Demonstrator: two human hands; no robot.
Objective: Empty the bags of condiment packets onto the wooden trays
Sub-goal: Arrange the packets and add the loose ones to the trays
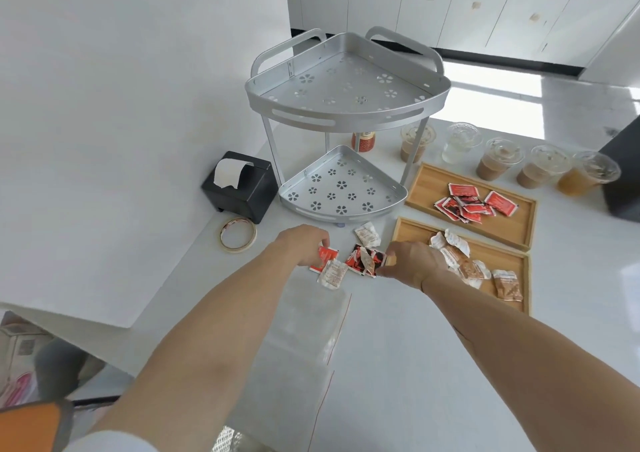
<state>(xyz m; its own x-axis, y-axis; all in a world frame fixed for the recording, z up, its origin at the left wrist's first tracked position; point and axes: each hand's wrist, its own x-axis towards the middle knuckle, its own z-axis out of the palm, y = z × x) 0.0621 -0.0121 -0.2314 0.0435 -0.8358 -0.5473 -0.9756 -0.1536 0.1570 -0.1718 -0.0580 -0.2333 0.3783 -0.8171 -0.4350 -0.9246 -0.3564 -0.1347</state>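
Observation:
Two wooden trays lie at the right: the far tray point(505, 224) holds several red packets point(474, 204), the near tray point(512, 261) holds several brown and white packets point(485, 271). A few loose packets lie on the white table in front of the rack: a white one point(367, 234), a red-and-black one point(365, 259) and a white one point(332, 274). My left hand point(303, 243) pinches a red packet point(325, 256). My right hand point(414, 264) touches the red-and-black packet's right edge with curled fingers. Clear plastic bags point(304, 330) lie flat between my forearms.
A two-tier silver corner rack point(346, 119) stands behind the packets. A black tissue box point(242, 188) and a tape roll point(238, 235) sit to the left near the table's edge. Several lidded drink cups point(498, 162) line the back right, with a small red jar point(363, 141) under the rack.

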